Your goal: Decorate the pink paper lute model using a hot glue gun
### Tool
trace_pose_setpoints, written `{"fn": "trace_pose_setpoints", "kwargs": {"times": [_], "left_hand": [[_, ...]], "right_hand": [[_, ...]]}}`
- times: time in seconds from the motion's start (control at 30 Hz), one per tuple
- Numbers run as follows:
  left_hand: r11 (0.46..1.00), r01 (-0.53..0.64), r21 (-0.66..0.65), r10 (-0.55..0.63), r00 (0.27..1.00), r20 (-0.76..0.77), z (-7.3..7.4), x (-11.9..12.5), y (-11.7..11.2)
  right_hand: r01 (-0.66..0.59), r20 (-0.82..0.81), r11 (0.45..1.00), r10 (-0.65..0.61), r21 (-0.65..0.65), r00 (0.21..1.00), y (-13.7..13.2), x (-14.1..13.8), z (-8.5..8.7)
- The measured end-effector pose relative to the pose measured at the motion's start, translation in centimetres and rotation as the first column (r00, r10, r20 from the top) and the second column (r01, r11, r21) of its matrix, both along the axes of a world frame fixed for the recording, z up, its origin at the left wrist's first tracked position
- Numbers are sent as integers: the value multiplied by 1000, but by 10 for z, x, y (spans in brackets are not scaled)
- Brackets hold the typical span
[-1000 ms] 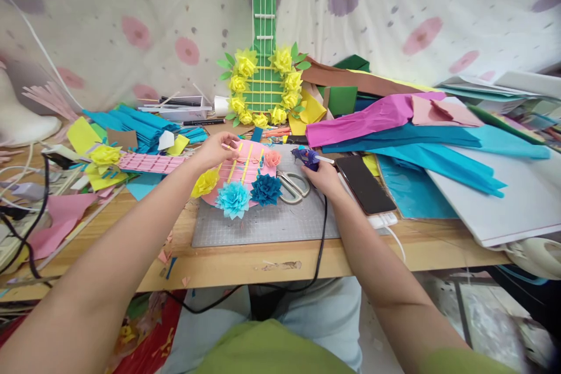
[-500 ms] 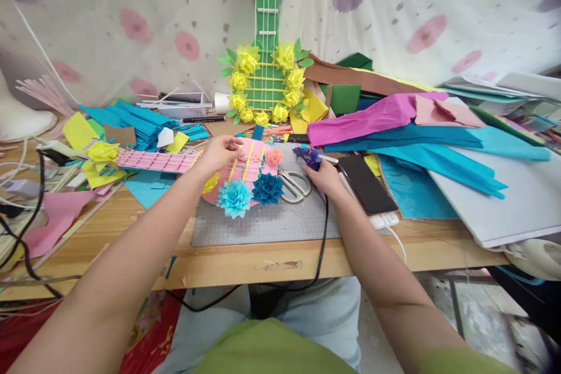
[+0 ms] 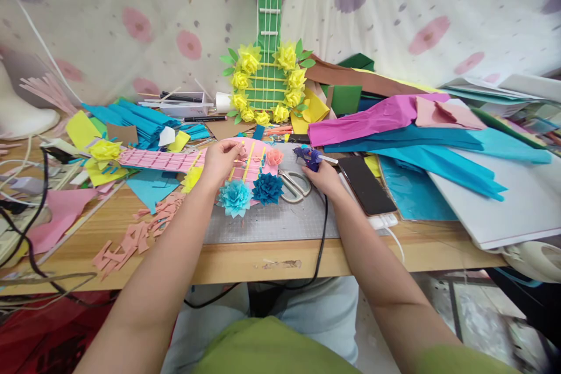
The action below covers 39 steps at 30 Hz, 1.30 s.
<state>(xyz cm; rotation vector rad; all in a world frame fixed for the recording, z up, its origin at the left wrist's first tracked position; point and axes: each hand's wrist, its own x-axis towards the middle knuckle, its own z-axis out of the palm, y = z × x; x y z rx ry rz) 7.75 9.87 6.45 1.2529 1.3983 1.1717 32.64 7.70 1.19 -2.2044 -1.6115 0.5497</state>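
Note:
A pink paper guitar (image 3: 175,160) lies on the grey cutting mat (image 3: 280,219), with a light blue flower (image 3: 235,197), a dark blue flower (image 3: 267,187) and a coral flower (image 3: 274,156) on its round body. My left hand (image 3: 225,158) rests on that body, fingers pinched on a small pink piece I cannot make out clearly. My right hand (image 3: 323,174) grips a blue glue gun (image 3: 309,156) at the mat's right side, its black cord (image 3: 322,234) running off the table edge.
Scissors (image 3: 294,183) lie between my hands. A phone (image 3: 364,184) sits right of the glue gun. A green guitar with yellow flowers (image 3: 268,79) leans at the back. Coloured paper piles (image 3: 394,128) fill the right; pink scraps (image 3: 140,231) and cables (image 3: 26,210) lie left.
My left arm swung inward toward the middle, uncovering pink scraps on the table; its hand shifted slightly right on the pink guitar's body. My right hand stayed put with the glue gun.

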Motion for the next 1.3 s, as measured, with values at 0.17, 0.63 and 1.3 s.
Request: {"fn": "trace_pose_setpoints", "kwargs": {"times": [0.17,0.63,1.3], "left_hand": [[992,-2,125,60,883,-465,-11,-2,7],[984,22,178,53,913,-405,-6,-3,9],[987,-148,-57,150,988,40,-7,12,-34]], "right_hand": [[-10,-18,1000,10,23,1000,-1,1,0],[0,-16,1000,0,19,1000,2,3,-4],[77,-609,954,121,289,784,-1,10,12]]}}
